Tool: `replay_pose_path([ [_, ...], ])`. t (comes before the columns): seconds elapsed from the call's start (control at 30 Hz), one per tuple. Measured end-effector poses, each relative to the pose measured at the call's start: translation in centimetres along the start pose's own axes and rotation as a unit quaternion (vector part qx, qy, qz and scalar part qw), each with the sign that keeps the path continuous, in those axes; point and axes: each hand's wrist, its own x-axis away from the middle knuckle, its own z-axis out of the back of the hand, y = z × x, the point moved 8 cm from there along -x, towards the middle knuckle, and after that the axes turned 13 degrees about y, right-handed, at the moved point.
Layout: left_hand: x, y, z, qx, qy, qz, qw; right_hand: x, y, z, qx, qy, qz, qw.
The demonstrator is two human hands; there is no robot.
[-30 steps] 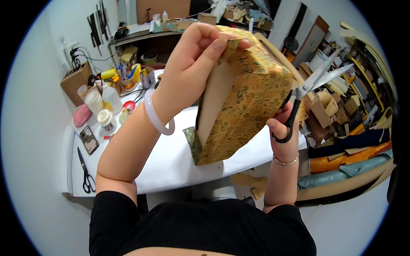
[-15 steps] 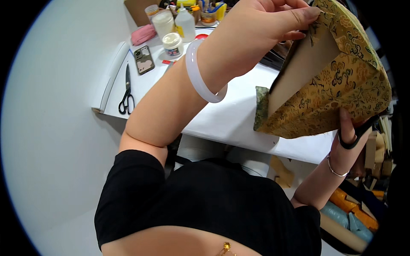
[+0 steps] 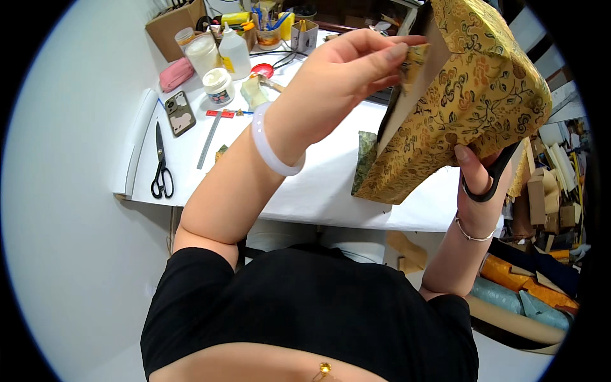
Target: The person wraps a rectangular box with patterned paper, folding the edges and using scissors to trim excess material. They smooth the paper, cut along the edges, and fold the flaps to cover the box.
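Observation:
A box-like piece covered in gold brocade (image 3: 439,121), patterned with flowers and vines, is held up tilted above the table. At its upper left edge my left hand (image 3: 363,73) pinches a small flap of the brocade between thumb and fingers. My right hand (image 3: 477,172) supports the piece from below, its thumb pressed on the cloth and the other fingers hidden behind. A black scissor handle (image 3: 490,184) loops around that thumb; the blades are out of sight. A pale bare strip (image 3: 417,92) shows along the open edge. Beside the lower corner stands a green mottled piece (image 3: 365,159).
On the white table (image 3: 318,200) lie black scissors (image 3: 160,165), a phone (image 3: 180,113), a steel ruler (image 3: 210,140) and a pink pouch (image 3: 176,74). A white jar (image 3: 218,86) and a squeeze bottle (image 3: 235,54) stand farther back. Fabric rolls (image 3: 503,299) and offcuts crowd the right.
Both hands and the brocade piece have shifted left in the picture, and the piece has turned, showing less of its pale inside. The pinch and the hold from below continue.

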Motion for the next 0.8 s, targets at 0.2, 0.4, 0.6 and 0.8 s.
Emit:
replay_pose_path([
  [0.2, 5.8, 4.1, 11.3, -0.503, 0.191, -0.013, 0.843, 0.2, -0.1, 0.8, -0.026, 0.01, -0.007, 1.0],
  [0.4, 20.4, 4.0, 27.8, -0.799, 0.246, 0.206, 0.508, -0.1, 0.3, 2.1, -0.038, -0.017, 0.006, 0.999],
  [0.6, 15.0, 5.6, 22.2, -0.833, 0.238, 0.075, 0.494, -0.1, 0.6, 3.3, -0.035, -0.002, -0.026, 0.999],
  [0.8, 9.2, 3.3, 18.4, -0.868, 0.18, 0.04, 0.462, -0.1, 1.4, 5.1, -0.052, -0.009, -0.069, 0.996],
])
